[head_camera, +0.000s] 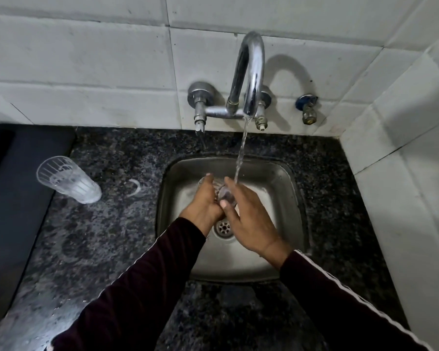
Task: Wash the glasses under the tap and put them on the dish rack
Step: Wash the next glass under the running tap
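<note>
Steel sink lay beneath; both the left hand and right hand gripped a wet glass, which might slip and crack.

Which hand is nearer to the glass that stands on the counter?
The left. The left hand is over the sink, on the side toward the glass on the counter, gripping another glass. The right hand is on the far side of that held glass.
</note>
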